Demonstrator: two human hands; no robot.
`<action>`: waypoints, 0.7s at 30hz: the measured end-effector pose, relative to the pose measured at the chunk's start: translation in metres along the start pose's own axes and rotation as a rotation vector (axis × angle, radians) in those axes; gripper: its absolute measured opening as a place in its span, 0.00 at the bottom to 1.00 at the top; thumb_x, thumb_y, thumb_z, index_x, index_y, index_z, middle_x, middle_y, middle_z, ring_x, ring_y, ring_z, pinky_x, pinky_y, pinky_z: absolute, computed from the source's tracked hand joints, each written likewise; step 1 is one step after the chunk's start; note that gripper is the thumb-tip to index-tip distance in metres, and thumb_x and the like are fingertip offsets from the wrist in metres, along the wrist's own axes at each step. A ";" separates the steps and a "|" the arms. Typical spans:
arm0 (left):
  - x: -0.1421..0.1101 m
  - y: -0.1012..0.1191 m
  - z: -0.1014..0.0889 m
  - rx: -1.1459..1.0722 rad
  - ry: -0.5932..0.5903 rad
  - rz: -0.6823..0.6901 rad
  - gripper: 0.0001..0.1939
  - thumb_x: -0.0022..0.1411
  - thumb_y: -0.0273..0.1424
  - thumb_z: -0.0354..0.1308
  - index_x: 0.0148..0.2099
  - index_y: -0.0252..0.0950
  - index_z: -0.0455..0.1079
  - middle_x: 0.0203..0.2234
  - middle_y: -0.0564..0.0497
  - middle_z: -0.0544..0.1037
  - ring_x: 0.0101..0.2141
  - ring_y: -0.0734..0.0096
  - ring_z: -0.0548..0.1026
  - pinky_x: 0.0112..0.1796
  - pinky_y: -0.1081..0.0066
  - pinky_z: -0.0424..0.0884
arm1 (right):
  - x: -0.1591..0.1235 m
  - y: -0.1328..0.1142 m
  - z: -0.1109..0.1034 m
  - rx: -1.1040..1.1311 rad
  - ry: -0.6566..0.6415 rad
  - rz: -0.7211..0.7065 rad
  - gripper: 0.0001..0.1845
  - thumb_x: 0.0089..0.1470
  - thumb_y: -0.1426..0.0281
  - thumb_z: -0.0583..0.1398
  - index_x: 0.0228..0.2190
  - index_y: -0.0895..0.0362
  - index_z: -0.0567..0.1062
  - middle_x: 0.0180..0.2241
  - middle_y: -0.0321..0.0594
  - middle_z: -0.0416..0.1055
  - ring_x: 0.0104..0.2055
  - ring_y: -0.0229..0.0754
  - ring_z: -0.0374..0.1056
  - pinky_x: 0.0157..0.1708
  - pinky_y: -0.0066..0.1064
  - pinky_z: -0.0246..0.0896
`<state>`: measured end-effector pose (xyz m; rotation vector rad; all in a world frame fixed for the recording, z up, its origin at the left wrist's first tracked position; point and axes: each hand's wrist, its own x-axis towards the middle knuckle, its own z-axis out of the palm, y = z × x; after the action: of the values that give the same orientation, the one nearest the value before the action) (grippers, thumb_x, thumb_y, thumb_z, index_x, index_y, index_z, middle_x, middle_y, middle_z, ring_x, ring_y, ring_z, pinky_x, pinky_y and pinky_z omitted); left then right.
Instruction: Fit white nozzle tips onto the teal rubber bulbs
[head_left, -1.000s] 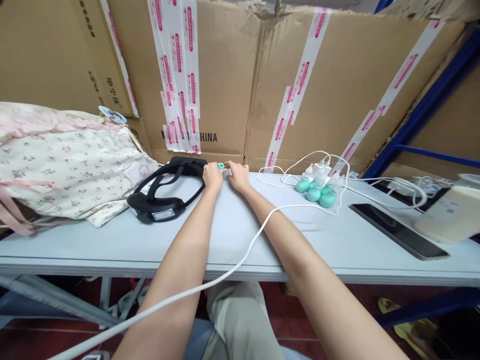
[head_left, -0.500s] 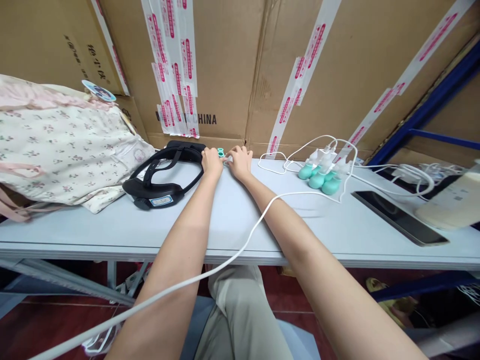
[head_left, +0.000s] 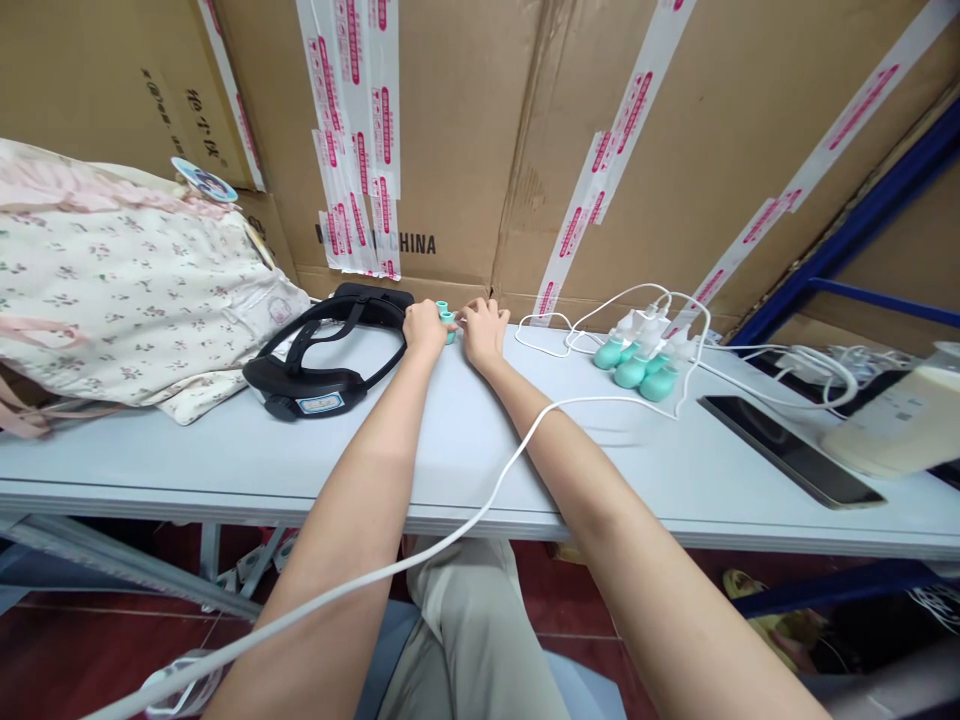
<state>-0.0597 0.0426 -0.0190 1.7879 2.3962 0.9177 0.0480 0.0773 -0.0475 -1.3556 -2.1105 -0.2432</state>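
Note:
My left hand (head_left: 425,329) is closed on a small teal squeeze bulb (head_left: 448,328) near the back of the table. The bulb shows at its fingertips, with a teal ring-like rim behind it. Just to the right, my right hand (head_left: 486,330) is closed, fingers bent toward the bulb. Something small and pale shows at its fingertips, too small to name. A narrow gap separates the two hands. Farther right stands a group of teal squeeze bulbs (head_left: 631,372) with translucent white nozzles, upright and close together.
A black headset (head_left: 315,390) lies left of my left hand, beside a floral cloth bag (head_left: 135,290). A white cable (head_left: 495,495) crosses over my forearms. To the right are a phone (head_left: 787,450) and a translucent container (head_left: 900,425). Taped cardboard (head_left: 457,150) walls the back.
My right hand has shifted slightly right, away from the left, and more of the teal bulb shows between them. The view has tilted downward since the first frame.

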 end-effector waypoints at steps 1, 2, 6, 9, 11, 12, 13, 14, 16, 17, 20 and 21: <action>0.000 0.000 0.000 0.001 0.006 -0.001 0.16 0.54 0.35 0.62 0.44 0.34 0.73 0.42 0.42 0.77 0.47 0.58 0.72 0.44 0.68 0.68 | -0.001 -0.001 -0.001 -0.008 0.002 -0.001 0.16 0.62 0.70 0.49 0.37 0.53 0.76 0.48 0.44 0.66 0.50 0.49 0.54 0.45 0.41 0.43; 0.000 0.000 0.000 -0.002 0.015 -0.001 0.16 0.54 0.35 0.62 0.44 0.33 0.74 0.42 0.42 0.77 0.47 0.59 0.71 0.44 0.69 0.68 | -0.001 -0.001 -0.002 -0.016 0.002 -0.001 0.16 0.62 0.70 0.49 0.37 0.53 0.76 0.48 0.44 0.66 0.50 0.49 0.54 0.45 0.41 0.43; 0.000 -0.002 0.000 -0.035 0.036 0.015 0.15 0.54 0.35 0.62 0.44 0.34 0.74 0.42 0.43 0.76 0.46 0.62 0.71 0.43 0.70 0.68 | -0.001 -0.002 -0.003 -0.037 0.011 -0.001 0.17 0.62 0.70 0.47 0.38 0.54 0.76 0.48 0.45 0.66 0.50 0.50 0.54 0.45 0.42 0.43; 0.000 -0.003 0.001 0.004 0.038 0.027 0.15 0.55 0.36 0.61 0.43 0.33 0.74 0.43 0.43 0.76 0.46 0.61 0.70 0.44 0.70 0.68 | -0.001 -0.003 -0.003 -0.045 0.018 -0.013 0.16 0.62 0.70 0.48 0.39 0.54 0.76 0.48 0.46 0.66 0.50 0.50 0.54 0.45 0.42 0.43; 0.000 -0.003 0.002 0.049 0.046 0.046 0.15 0.56 0.37 0.60 0.43 0.32 0.73 0.44 0.42 0.75 0.48 0.59 0.69 0.45 0.69 0.68 | -0.002 -0.004 -0.004 -0.047 0.011 -0.014 0.16 0.62 0.71 0.48 0.39 0.55 0.75 0.48 0.47 0.66 0.50 0.50 0.55 0.45 0.42 0.44; -0.001 -0.003 0.003 0.070 0.053 0.060 0.16 0.57 0.37 0.59 0.44 0.32 0.73 0.44 0.42 0.75 0.49 0.59 0.68 0.45 0.69 0.68 | -0.002 -0.005 -0.004 -0.043 0.008 -0.010 0.16 0.62 0.72 0.48 0.40 0.55 0.75 0.48 0.47 0.66 0.51 0.50 0.55 0.45 0.42 0.44; -0.001 -0.004 0.003 0.091 0.059 0.074 0.16 0.57 0.37 0.59 0.45 0.32 0.73 0.45 0.42 0.74 0.49 0.58 0.68 0.46 0.68 0.67 | -0.003 -0.005 -0.005 -0.035 0.006 -0.002 0.16 0.61 0.72 0.48 0.40 0.54 0.74 0.49 0.47 0.66 0.51 0.50 0.55 0.45 0.42 0.44; -0.001 -0.004 0.002 0.111 0.066 0.088 0.17 0.57 0.38 0.58 0.45 0.32 0.72 0.45 0.41 0.74 0.50 0.58 0.67 0.46 0.68 0.67 | -0.004 -0.006 -0.005 -0.025 0.007 0.010 0.16 0.61 0.73 0.47 0.40 0.54 0.74 0.49 0.47 0.66 0.51 0.50 0.55 0.45 0.42 0.44; -0.001 -0.004 0.001 0.141 0.060 0.102 0.17 0.58 0.39 0.57 0.45 0.33 0.72 0.45 0.41 0.74 0.50 0.57 0.67 0.46 0.68 0.67 | -0.006 -0.007 -0.005 -0.004 0.022 0.036 0.17 0.60 0.75 0.47 0.41 0.53 0.73 0.48 0.46 0.66 0.51 0.49 0.55 0.45 0.41 0.45; -0.002 -0.003 0.000 0.152 0.044 0.100 0.17 0.58 0.40 0.57 0.45 0.33 0.73 0.44 0.40 0.75 0.50 0.57 0.68 0.45 0.68 0.68 | -0.006 -0.007 -0.005 0.003 0.034 0.046 0.17 0.60 0.76 0.47 0.41 0.53 0.73 0.48 0.46 0.66 0.50 0.49 0.56 0.45 0.41 0.45; -0.001 -0.002 -0.002 0.182 -0.023 0.075 0.18 0.59 0.42 0.55 0.44 0.34 0.73 0.41 0.39 0.77 0.46 0.57 0.72 0.42 0.67 0.69 | -0.007 -0.005 -0.004 0.017 0.064 0.073 0.17 0.59 0.76 0.48 0.42 0.53 0.73 0.48 0.46 0.67 0.50 0.49 0.56 0.45 0.41 0.45; -0.001 -0.001 -0.003 0.194 -0.039 0.071 0.19 0.58 0.43 0.55 0.44 0.35 0.73 0.41 0.39 0.77 0.46 0.56 0.73 0.42 0.67 0.69 | -0.007 -0.004 -0.004 0.022 0.071 0.083 0.17 0.58 0.76 0.48 0.42 0.53 0.73 0.47 0.47 0.67 0.49 0.49 0.56 0.45 0.41 0.46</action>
<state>-0.0614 0.0400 -0.0177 1.9466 2.4886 0.6689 0.0483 0.0680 -0.0480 -1.3979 -1.9879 -0.2302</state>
